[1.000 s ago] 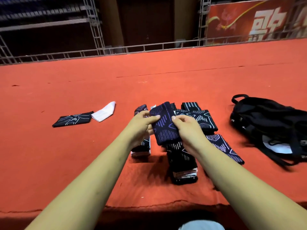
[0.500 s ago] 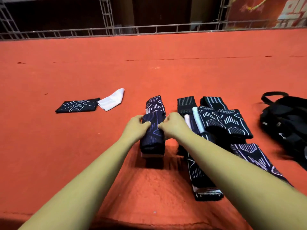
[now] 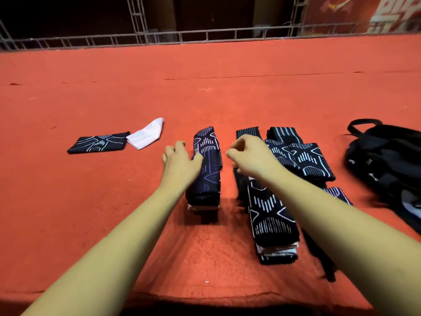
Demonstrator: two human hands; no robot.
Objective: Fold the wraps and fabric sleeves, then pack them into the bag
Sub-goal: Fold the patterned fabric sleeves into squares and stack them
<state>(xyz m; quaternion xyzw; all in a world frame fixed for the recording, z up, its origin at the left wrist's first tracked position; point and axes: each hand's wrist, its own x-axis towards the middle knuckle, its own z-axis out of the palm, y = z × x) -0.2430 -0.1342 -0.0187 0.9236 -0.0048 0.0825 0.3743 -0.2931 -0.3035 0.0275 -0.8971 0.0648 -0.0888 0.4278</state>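
Warm, bright light on the red carpet [image 3: 227, 65], darkness behind the railing [image 3: 205, 35].
Short soft shadows fall toward the camera under the folded stack [image 3: 206, 179]; the bag [image 3: 387, 160] on the right smears with blur, and the railing bows at the wide-angle edges.

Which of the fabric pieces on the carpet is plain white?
The white piece at far left, beside the flat dark patterned sleeve; all the others show dark tops with line patterns.
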